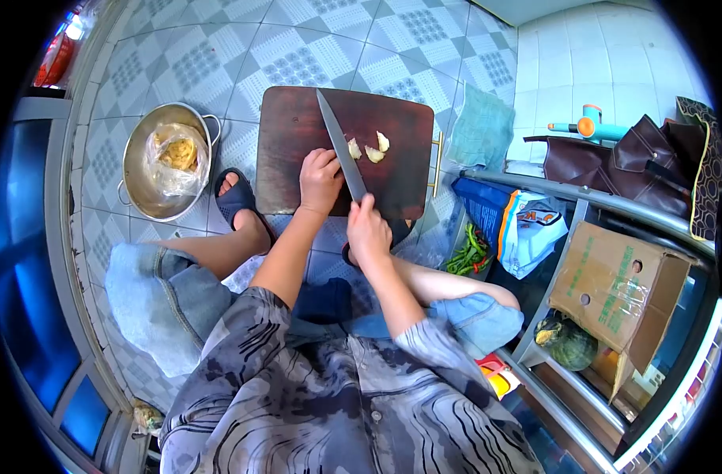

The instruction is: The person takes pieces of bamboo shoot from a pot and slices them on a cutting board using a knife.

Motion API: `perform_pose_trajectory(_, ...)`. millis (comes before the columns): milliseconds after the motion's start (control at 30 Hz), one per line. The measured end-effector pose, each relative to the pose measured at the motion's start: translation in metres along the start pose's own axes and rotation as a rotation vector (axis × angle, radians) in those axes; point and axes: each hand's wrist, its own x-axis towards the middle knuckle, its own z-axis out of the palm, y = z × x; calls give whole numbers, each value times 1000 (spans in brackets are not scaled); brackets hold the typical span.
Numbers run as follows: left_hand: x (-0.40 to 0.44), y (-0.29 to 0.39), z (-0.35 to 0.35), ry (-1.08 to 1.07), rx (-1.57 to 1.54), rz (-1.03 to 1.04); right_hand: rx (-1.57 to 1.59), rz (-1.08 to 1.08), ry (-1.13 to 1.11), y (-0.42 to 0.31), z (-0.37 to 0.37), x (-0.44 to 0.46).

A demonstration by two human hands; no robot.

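A dark reddish-brown cutting board (286, 134) lies on the floor in front of me. My right hand (369, 229) is wrapped round the handle of a kitchen knife (335, 130), whose long blade points away and slightly left over the board. Close against the blade's left side, my left hand (321, 180) rests on the board with its fingers curled; whatever they pinch, if anything, is hidden. Just right of the blade are a few pale pieces that look like garlic cloves (374, 153), one of them touching or very near the blade.
Left of the board stands a metal pot (131, 170) holding a plastic bag of yellowish food (177, 154). To the right are green and red chillies (470, 251), a blue-and-white bag (531, 233), and a metal rack with a cardboard box (606, 280) and a dark green squash (568, 345).
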Motion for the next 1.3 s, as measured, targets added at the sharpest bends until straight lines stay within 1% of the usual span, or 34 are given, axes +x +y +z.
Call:
perform_pose_trajectory(67, 0, -2, 1, 0, -1, 2, 10, 80, -22, 17, 17, -19)
perform_pose_trajectory(133, -2, -3, 0, -15, 1, 2, -31, 57, -10, 12, 12, -20)
perform_pose_trajectory(200, 1, -2, 2, -2, -3, -27, 51, 59, -6, -1, 3, 1)
perform_pose_trajectory(267, -5, -4, 4, -11, 2, -24, 27, -28, 68, -21, -4, 35)
perform_pose_trajectory(333, -3, -6, 4, -20, 1, -38, 48, -23, 54, -22, -5, 41)
perform_pose_trajectory(467, -2, -1, 2, -21, 6, 1, 1, 0, 45, -1, 1, 11)
perform_pose_trajectory(533, 0, 0, 2, -12, -6, -4, -78, 78, 19, 13, 11, -11)
perform_pose_trajectory(633, 1, -1, 0, -6, -8, -11, -58, 50, 59, 17, 15, -19)
perform_pose_trajectory(733, -3, -2, 1, -20, -4, -21, -15, 46, 48, -7, 0, 11)
perform_pose_trajectory(767, -3, -4, 3, -28, 7, -27, -4, -9, 100, -11, 4, 27)
perform_pose_trajectory(867, -6, -8, 6, -27, 3, -31, -54, -55, 124, -18, 5, 42)
perform_pose_trajectory(933, -4, -7, 6, -36, 9, -14, -45, -30, 107, -10, 4, 29)
perform_pose_trajectory(1000, -2, -1, 2, -16, 17, -1, -120, 40, 67, 2, 5, 4)
perform_pose_trajectory(1033, -1, 0, 2, -15, -8, -10, -127, 56, 83, 10, 10, -8)
perform_pose_trajectory(1133, -1, -2, 3, 5, -26, 5, -159, 39, 100, 22, 16, -27)
perform_pose_trajectory(1167, -3, -3, 3, 0, -24, 0, -147, -11, 149, 23, 19, -23)
perform_pose_trajectory(1200, -3, -3, 4, 4, -17, -5, -147, -7, 144, 17, 15, -15)
perform_pose_trajectory(1267, -3, -2, 5, 18, -10, -7, -52, 37, 57, 0, 2, 11)
perform_pose_trajectory(1300, -5, -2, 4, -10, -10, -26, -51, 37, 63, -5, 2, 25)
